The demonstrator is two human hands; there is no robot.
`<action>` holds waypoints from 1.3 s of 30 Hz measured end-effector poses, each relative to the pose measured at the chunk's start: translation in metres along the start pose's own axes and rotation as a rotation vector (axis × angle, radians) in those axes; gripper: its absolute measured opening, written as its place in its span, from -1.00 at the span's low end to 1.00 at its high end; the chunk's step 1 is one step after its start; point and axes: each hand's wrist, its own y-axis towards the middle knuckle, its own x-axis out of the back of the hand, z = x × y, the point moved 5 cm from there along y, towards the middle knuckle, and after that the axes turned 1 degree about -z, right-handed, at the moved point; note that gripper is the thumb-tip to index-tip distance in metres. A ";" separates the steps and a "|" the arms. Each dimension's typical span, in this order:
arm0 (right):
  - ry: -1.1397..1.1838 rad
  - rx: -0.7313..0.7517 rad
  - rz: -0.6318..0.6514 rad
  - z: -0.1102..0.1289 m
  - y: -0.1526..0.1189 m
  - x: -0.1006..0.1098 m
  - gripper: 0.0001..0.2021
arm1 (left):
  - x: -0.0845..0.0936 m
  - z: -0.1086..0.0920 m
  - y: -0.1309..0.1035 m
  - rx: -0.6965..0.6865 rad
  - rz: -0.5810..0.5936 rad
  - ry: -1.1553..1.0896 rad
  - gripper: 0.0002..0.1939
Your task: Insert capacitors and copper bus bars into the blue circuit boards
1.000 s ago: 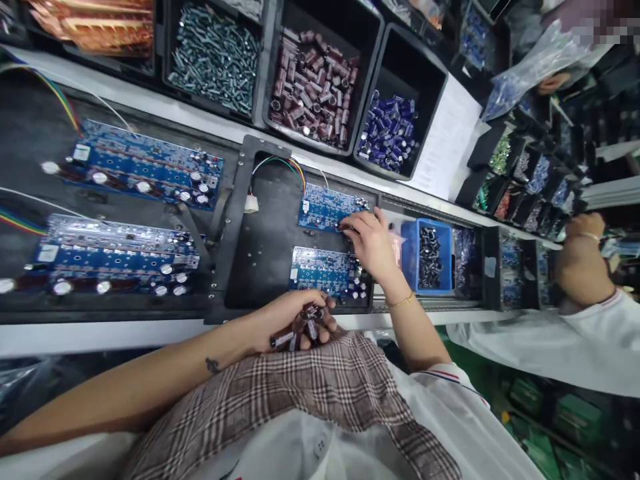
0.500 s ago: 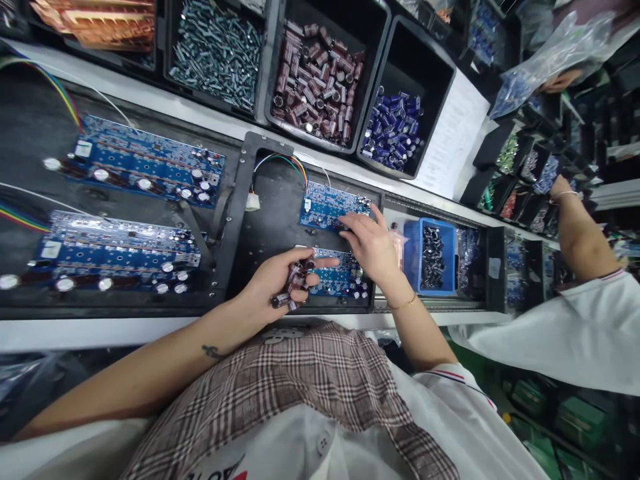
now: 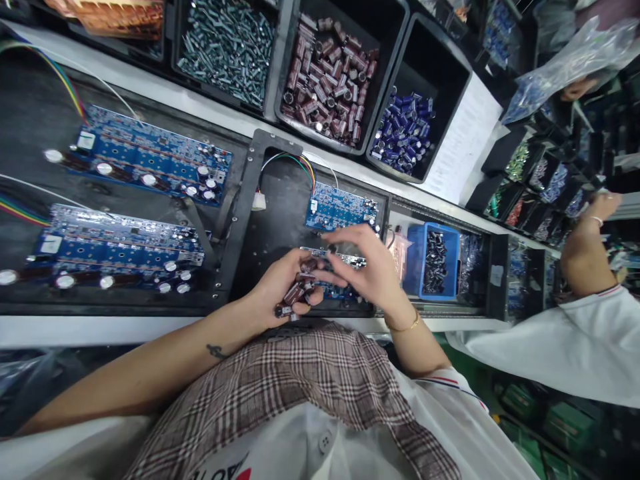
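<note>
My left hand (image 3: 283,287), palm up, is closed around several brown capacitors (image 3: 296,292) just in front of the lower circuit board (image 3: 340,291). My right hand (image 3: 367,267) hovers over that board, beside the left fingertips. Between its thumb and bent forefinger shows the dark end of a capacitor (image 3: 332,248); the rest of it is hidden. Behind the hands lies the upper blue circuit board (image 3: 340,205), with coloured wires at its left end. Both hands cover much of the lower board.
Bins of brown capacitors (image 3: 327,83), blue capacitors (image 3: 404,130) and grey-green parts (image 3: 227,50) line the back. Two larger populated boards (image 3: 155,157) (image 3: 125,243) lie left of a black frame bar (image 3: 240,213). Rightward stand a blue box (image 3: 457,260) and a co-worker's arm (image 3: 585,260).
My right hand has drawn back from the upper board towards my left hand, and its thumb and forefinger now curve around a dark capacitor end. My left hand still holds its capacitors.
</note>
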 end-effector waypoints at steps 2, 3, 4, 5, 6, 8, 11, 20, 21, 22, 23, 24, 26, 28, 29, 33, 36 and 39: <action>-0.068 -0.067 -0.078 -0.017 0.008 0.006 -0.78 | 0.001 0.001 -0.001 0.036 0.061 -0.013 -0.83; -0.120 -0.078 -0.083 -0.024 0.012 0.006 -0.80 | 0.001 0.001 -0.002 0.036 0.080 -0.018 -0.85; -0.171 -0.076 -0.068 -0.031 0.015 0.005 -0.83 | 0.002 0.000 -0.003 0.021 0.090 -0.022 -0.87; -0.215 -0.067 -0.039 -0.037 0.019 0.002 -0.86 | 0.002 -0.002 -0.005 0.000 0.096 -0.019 -0.88; -0.247 -0.055 -0.014 -0.042 0.021 -0.001 -0.89 | 0.002 -0.003 -0.006 -0.019 0.101 -0.011 -0.87; -0.282 -0.038 0.010 -0.048 0.024 -0.006 -0.90 | 0.003 -0.006 -0.009 -0.047 0.098 0.001 -0.84; -0.309 -0.037 0.002 -0.053 0.025 -0.011 -0.91 | 0.006 -0.011 -0.012 -0.050 0.044 -0.025 -0.78; -0.402 -0.010 0.001 -0.053 0.026 -0.013 -0.85 | 0.010 -0.018 -0.010 -0.109 -0.011 -0.120 -0.94; -0.413 0.002 0.012 -0.052 0.027 -0.013 -0.85 | 0.011 -0.019 -0.010 -0.114 -0.012 -0.123 -0.97; -0.424 0.013 0.022 -0.051 0.027 -0.014 -0.85 | 0.012 -0.019 -0.009 -0.115 -0.014 -0.126 -0.97; -0.433 0.021 0.027 -0.049 0.028 -0.014 -0.84 | 0.014 -0.018 -0.008 -0.111 -0.013 -0.131 -0.95; -0.442 0.026 0.029 -0.048 0.028 -0.014 -0.84 | 0.015 -0.018 -0.007 -0.102 -0.008 -0.136 -0.93; -0.456 0.030 0.024 -0.047 0.029 -0.014 -0.84 | 0.016 -0.016 -0.006 -0.078 0.007 -0.147 -0.89; -0.468 0.035 0.020 -0.046 0.029 -0.013 -0.83 | 0.017 -0.016 -0.004 -0.064 0.022 -0.156 -0.86; -0.473 0.039 0.022 -0.046 0.029 -0.013 -0.82 | 0.018 -0.016 -0.004 -0.063 0.027 -0.158 -0.85; -0.501 0.065 0.048 -0.048 0.031 -0.016 -0.80 | 0.019 -0.016 -0.002 -0.066 0.033 -0.168 -0.79; -0.507 0.092 0.092 -0.046 0.031 -0.019 -0.81 | 0.019 -0.016 -0.001 -0.059 0.030 -0.168 -0.76; -0.442 0.077 0.077 -0.035 0.029 -0.015 -0.78 | 0.020 -0.016 -0.002 -0.053 0.011 -0.186 -0.75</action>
